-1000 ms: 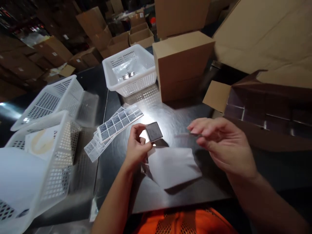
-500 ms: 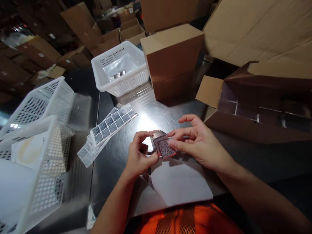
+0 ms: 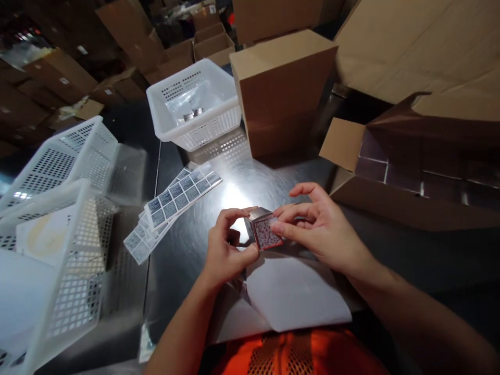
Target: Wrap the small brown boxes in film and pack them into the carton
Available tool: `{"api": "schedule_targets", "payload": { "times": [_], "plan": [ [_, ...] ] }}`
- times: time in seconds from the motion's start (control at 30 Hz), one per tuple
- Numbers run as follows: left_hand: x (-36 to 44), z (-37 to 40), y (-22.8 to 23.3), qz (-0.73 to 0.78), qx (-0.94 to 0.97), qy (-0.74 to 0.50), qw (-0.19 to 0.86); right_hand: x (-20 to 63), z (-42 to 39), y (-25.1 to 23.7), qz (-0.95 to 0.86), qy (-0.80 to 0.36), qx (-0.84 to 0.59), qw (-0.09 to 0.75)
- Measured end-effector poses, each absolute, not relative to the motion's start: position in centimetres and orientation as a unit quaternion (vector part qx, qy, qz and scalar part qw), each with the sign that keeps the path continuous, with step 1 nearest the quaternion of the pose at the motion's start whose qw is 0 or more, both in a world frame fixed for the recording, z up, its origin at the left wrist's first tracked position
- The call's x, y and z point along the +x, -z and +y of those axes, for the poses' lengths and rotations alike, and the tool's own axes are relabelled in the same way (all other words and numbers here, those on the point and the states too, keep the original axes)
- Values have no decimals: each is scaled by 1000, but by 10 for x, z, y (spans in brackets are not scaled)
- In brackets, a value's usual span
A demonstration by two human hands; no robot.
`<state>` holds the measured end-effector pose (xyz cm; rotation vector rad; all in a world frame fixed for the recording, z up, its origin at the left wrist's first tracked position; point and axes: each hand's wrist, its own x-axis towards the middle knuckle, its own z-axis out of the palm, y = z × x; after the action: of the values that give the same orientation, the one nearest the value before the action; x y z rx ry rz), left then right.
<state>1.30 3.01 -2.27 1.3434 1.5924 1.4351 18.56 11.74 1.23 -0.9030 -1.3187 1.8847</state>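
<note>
A small box with a silvery top is held above the table in front of me. Its near face carries a speckled square label with a red lower edge. My left hand grips the box from the left, index finger at the top edge and thumb at the bottom corner. The thumb and index finger of my right hand pinch at the label's right edge; whether they hold the label alone or the box too, I cannot tell. A white paper sheet lies just below both hands.
Sticker sheets with dark squares overlap on the metal table at left. White perforated baskets stand far left; another basket at the back holds small silvery pieces. A closed carton and an open carton with dark boxes stand right.
The view has shifted slightly. The box has turned a little, with its labelled face more squarely toward me. Both hands keep nearly the same hold.
</note>
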Motion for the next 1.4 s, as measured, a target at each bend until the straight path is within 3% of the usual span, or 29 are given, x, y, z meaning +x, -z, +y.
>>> {"api": "schedule_targets", "payload": {
  "times": [0.9, 1.2, 1.4],
  "plan": [
    [14, 30, 18, 606, 512, -528, 303, 186, 117, -14, -503, -726, -351, 312],
    [16, 29, 18, 611, 510, -531, 292, 184, 113, -13, -527, -689, -367, 335],
    [14, 31, 20, 614, 490, -529, 322, 186, 117, 0, -581, -600, -394, 385]
  ]
}}
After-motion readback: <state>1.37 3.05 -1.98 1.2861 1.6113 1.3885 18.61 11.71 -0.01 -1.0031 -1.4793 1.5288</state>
